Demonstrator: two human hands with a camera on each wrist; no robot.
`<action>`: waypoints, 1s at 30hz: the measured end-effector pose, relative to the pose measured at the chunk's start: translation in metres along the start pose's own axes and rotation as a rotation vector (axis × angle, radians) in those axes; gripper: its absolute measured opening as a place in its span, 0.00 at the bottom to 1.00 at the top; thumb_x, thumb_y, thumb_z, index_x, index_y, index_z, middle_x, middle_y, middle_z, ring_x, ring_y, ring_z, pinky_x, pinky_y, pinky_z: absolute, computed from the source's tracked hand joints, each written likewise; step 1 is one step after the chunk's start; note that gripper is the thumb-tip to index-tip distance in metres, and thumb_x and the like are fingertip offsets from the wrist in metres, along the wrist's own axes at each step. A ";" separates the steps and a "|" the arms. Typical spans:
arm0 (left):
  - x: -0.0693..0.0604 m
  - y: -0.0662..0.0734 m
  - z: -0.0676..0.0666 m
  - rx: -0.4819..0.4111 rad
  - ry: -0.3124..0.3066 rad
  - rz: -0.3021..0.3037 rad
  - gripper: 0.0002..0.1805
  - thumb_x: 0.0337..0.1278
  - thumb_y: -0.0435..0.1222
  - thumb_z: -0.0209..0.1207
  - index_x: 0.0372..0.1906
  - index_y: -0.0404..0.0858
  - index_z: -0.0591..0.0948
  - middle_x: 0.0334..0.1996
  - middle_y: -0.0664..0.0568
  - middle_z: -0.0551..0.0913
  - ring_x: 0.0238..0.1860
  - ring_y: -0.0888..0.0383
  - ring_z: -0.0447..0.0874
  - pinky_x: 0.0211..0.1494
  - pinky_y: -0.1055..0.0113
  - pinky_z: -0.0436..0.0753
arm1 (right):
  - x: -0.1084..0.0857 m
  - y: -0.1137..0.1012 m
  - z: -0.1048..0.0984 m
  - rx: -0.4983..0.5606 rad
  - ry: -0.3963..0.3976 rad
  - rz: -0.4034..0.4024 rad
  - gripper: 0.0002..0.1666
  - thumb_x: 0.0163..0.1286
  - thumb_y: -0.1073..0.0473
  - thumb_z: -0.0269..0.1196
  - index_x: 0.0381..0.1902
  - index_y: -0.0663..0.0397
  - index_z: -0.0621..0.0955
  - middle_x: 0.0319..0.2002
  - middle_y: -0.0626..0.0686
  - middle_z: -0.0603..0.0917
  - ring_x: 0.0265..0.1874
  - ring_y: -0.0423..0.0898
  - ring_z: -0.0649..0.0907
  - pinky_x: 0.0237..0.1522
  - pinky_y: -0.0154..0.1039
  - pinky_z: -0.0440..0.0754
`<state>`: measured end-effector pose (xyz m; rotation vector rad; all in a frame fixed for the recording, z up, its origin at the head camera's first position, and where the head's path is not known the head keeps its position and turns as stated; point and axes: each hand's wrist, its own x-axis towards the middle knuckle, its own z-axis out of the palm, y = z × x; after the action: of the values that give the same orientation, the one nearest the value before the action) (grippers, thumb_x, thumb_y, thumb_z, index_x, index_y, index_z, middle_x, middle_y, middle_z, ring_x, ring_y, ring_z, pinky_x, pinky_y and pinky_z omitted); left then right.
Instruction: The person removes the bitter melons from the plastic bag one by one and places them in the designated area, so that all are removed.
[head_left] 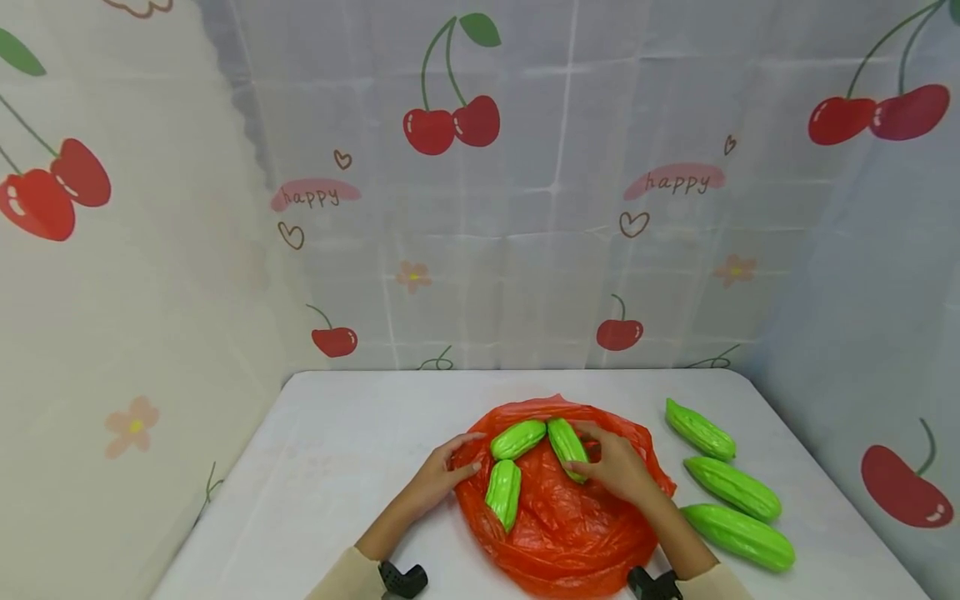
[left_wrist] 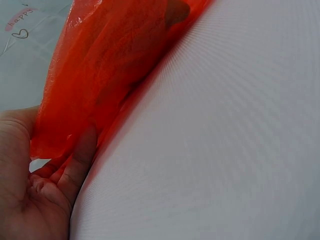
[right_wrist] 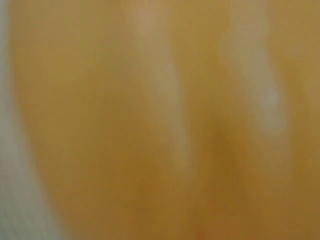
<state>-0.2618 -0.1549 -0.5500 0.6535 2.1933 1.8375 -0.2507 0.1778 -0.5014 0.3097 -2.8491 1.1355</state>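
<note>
A red plastic bag lies spread wide on the table, its mouth facing up. Inside it are two green ridged gourds, one upper left and one lower left. My right hand grips a third green gourd over the bag's upper part, thumb and fingers on opposite sides. At the bag's left rim is my left hand. The left wrist view has the bag's edge between the thumb and fingers of that hand. Blur fills the right wrist view.
Three more green gourds lie right of the bag: a far one, a middle one and a near one. They rest on a white table. Behind it hangs a cherry-printed curtain, with fabric at both sides.
</note>
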 end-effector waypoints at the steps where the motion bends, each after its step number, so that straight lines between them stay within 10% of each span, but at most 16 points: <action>1: 0.000 0.000 0.000 -0.002 -0.001 0.000 0.27 0.71 0.37 0.60 0.72 0.45 0.72 0.70 0.46 0.72 0.62 0.50 0.76 0.54 0.68 0.83 | 0.000 0.000 0.000 -0.003 -0.003 0.000 0.43 0.55 0.51 0.79 0.68 0.52 0.77 0.51 0.53 0.84 0.44 0.50 0.83 0.42 0.46 0.87; 30: 0.001 0.001 -0.001 -0.001 -0.010 0.006 0.27 0.72 0.37 0.59 0.72 0.44 0.71 0.70 0.45 0.71 0.62 0.50 0.76 0.54 0.67 0.84 | -0.003 -0.009 -0.001 0.018 -0.035 0.035 0.40 0.60 0.53 0.77 0.68 0.58 0.76 0.49 0.54 0.85 0.44 0.48 0.83 0.44 0.47 0.86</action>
<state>-0.2625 -0.1549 -0.5487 0.6686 2.1861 1.8345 -0.2462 0.1724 -0.4945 0.2847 -2.8868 1.1732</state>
